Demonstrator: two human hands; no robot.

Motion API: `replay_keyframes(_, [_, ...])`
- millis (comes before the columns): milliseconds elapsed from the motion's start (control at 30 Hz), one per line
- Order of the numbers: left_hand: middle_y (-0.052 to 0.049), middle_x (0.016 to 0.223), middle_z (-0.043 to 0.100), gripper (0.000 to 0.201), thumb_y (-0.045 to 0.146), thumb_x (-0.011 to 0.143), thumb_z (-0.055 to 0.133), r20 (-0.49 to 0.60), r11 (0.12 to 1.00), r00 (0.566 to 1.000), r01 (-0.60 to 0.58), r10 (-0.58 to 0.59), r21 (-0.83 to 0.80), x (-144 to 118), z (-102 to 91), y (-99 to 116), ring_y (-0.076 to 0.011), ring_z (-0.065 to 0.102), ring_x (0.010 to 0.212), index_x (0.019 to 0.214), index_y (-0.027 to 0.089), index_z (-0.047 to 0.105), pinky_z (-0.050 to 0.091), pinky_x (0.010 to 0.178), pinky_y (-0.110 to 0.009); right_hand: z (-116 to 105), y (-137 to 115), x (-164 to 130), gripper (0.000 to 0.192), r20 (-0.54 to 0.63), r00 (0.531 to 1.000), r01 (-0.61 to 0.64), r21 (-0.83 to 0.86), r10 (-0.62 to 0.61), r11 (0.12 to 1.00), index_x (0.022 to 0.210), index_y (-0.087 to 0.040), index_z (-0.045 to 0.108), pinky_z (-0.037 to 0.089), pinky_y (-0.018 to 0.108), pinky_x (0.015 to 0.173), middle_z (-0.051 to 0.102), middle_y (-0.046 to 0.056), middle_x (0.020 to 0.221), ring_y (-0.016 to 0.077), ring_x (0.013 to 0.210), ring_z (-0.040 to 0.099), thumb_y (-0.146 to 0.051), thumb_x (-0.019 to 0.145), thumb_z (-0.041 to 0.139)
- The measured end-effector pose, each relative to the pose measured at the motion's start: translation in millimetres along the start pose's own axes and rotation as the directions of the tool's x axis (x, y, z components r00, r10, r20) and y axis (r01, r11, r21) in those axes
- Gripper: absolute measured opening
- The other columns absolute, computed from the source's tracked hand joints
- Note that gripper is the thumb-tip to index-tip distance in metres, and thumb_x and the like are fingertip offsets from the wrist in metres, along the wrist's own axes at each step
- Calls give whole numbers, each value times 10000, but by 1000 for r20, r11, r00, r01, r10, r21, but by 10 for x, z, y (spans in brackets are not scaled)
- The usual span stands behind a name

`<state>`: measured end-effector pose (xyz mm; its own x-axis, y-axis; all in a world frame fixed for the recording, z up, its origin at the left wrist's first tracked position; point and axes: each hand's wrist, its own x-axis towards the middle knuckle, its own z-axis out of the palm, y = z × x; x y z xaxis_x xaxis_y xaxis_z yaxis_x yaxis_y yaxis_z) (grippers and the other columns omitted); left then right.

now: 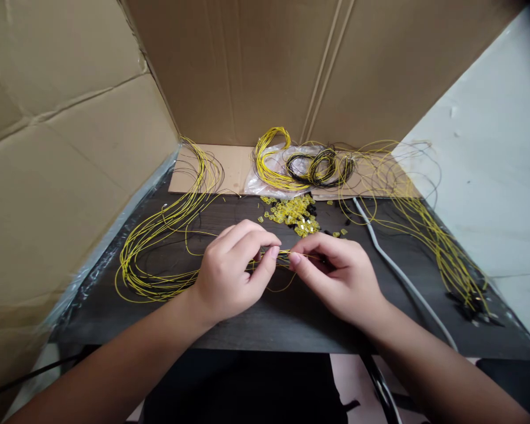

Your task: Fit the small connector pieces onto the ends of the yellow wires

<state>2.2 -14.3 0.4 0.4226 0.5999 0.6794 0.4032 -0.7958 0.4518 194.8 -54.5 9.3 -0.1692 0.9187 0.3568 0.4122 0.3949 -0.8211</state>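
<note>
Over the middle of the dark table, my left hand (pixel 238 268) is closed, thumb and forefinger pinching thin yellow wire. My right hand (pixel 338 274) pinches the same wire a short way to the right, so a short stretch shows between the two sets of fingertips. A looped bundle of yellow and black wires (pixel 145 265) lies to the left and runs in under my left hand. Just beyond my hands sits a pile of small translucent yellow pieces (pixel 291 212), with small black pieces (pixel 311 209) among them. The wire ends inside my fingers are hidden.
Coiled yellow wires (pixel 265 162) and black wires (pixel 322 168) rest on a clear plastic bag (pixel 256 185) at the back. More yellow wires (pixel 450 253) with black ends spread along the right. A grey cable (pixel 393 265) crosses the table. Cardboard walls (pixel 247 70) stand behind and left.
</note>
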Motion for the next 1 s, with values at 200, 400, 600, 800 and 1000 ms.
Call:
replay_keyframes(200, [-37, 906, 691, 209, 151, 790, 718, -66, 959, 983, -154, 174, 238, -52, -28, 2, -154, 636, 795, 981, 208, 654, 529, 764, -300, 14, 24, -19, 20, -70, 987, 127, -202, -143, 971, 878, -182, 654, 417, 195, 549, 656, -21, 714, 62, 538, 508, -185, 892, 639])
replay_keyframes(400, [-19, 849, 709, 216, 188, 788, 744, 10, 914, 950, -304, 313, 267, -56, -81, 28, -138, 632, 714, 989, 219, 670, 525, 754, -319, 43, 59, -37, 25, -87, 976, 163, -303, -197, 939, 887, -176, 638, 462, 206, 610, 668, -1, 738, 86, 591, 567, -174, 901, 618])
replay_keyframes(600, [-41, 912, 734, 303, 152, 819, 719, -12, 918, 974, -209, 226, 336, -88, -13, 10, -157, 652, 784, 1113, 208, 673, 486, 772, -336, 63, 85, -55, 47, -72, 972, 187, -342, -224, 921, 910, -192, 642, 484, 215, 626, 683, 1, 763, 93, 613, 587, -182, 915, 596])
replay_keyframes(800, [-28, 868, 719, 271, 138, 814, 719, -42, 961, 991, -114, 128, 252, -81, 19, 34, -147, 617, 750, 1073, 217, 705, 477, 759, -332, 78, 93, -60, 39, -80, 964, 205, -390, -255, 898, 907, -196, 627, 484, 221, 636, 687, -1, 774, 96, 645, 609, -168, 915, 602])
replay_keyframes(1000, [-34, 841, 693, 172, 155, 871, 652, -24, 990, 991, 129, -130, -53, -10, 44, 126, -129, 627, 753, 1002, 206, 751, 515, 712, -266, 84, 121, -71, 76, -80, 939, 257, -479, -334, 839, 927, -205, 620, 509, 256, 689, 713, 26, 840, 128, 733, 659, -137, 906, 595])
